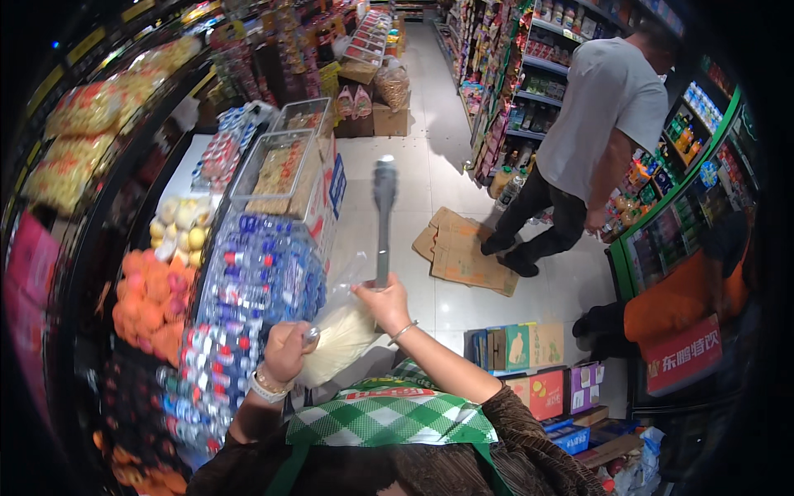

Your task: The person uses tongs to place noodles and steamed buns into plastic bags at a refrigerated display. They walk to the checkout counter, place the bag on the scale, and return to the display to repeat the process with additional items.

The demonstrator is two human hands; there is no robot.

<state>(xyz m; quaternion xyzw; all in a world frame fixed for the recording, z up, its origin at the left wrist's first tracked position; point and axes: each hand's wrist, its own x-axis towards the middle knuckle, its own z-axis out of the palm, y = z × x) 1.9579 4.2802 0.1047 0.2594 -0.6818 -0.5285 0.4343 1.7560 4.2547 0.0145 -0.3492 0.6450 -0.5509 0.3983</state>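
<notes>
My left hand (288, 353), wearing a white band at the wrist, is closed on the gathered edge of a clear plastic bag (338, 341); something small and shiny shows at its fingers. Pale yellow contents, too blurred to name, fill the bag between my hands. My right hand (388, 304), with a bangle, is at the bag's upper right side. From that hand a long grey tool (384, 229) points away, its far end shiny and motion-blurred; I cannot tell its kind. Below the hands is a green-and-white checked apron (391, 421).
Bottled water packs (267, 266), clear bins (273, 164) and netted fruit (152, 297) line the left. Flattened cardboard (468, 251) lies on the aisle floor under a person in a grey shirt (602, 118). Another person in orange (670, 310) is at right, near boxed drinks (546, 394).
</notes>
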